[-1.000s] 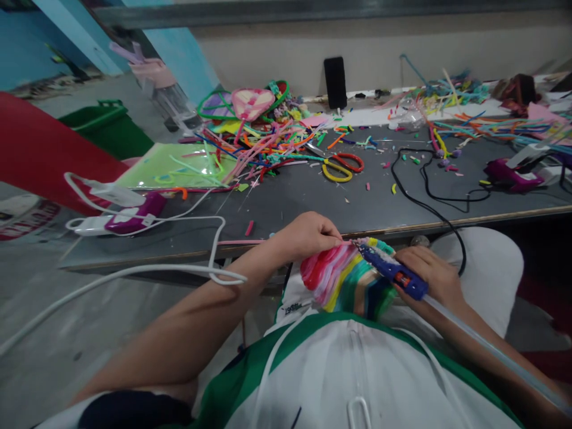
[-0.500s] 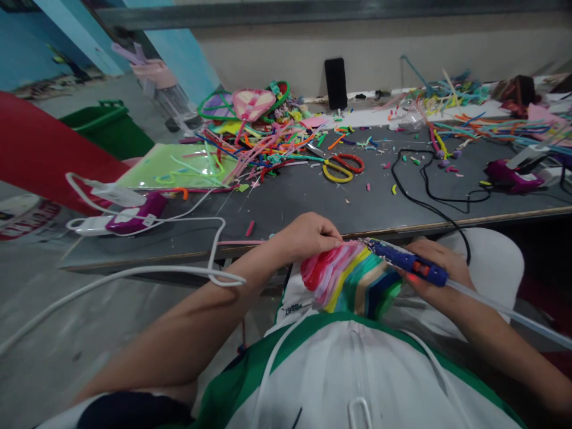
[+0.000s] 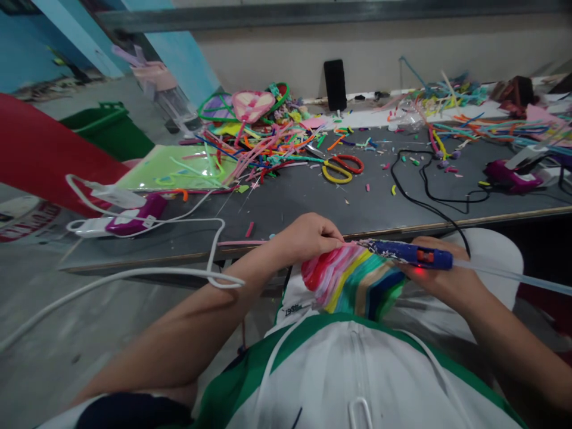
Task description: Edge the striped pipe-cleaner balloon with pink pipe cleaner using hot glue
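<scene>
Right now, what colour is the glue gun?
Blue glue gun, clearest in the head view.

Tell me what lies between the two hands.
Head view: the rainbow piece, with the glue gun tip at its top edge, fills the gap between left hand and right hand.

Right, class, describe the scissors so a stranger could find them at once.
Start at the long grey table. Just right of the big pipe-cleaner heap lie the scissors. Unlike the straight stems around them, they have two loop handles, one yellow, one red.
</scene>
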Demonstrator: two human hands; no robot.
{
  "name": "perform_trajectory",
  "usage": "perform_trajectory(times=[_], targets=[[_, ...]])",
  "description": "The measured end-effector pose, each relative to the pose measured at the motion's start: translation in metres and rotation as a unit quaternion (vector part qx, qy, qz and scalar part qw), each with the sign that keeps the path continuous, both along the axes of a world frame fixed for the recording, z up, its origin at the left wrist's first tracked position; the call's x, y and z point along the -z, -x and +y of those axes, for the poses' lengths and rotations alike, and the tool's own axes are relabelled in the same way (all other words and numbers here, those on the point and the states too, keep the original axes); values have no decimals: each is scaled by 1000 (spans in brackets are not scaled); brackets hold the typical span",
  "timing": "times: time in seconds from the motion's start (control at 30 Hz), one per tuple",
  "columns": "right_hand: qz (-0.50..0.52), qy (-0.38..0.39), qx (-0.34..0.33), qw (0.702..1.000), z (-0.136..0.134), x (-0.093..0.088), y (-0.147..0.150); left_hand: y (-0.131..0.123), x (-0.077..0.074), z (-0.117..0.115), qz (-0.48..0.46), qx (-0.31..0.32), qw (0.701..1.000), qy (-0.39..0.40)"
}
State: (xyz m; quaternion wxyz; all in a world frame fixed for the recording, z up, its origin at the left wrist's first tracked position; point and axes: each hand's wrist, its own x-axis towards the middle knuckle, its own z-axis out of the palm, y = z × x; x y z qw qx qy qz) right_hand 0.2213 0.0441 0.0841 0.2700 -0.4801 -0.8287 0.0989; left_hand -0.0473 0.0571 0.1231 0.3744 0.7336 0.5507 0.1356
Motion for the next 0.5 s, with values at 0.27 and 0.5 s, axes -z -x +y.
perform_trajectory(times=[0.27,0.5], targets=[[-40,13,23,999,3,-6,6,0,0,0,-2,-1,1000,2],[-43,6,39,998,4,-7,7,-1,0,1,2,5,1000,-6]])
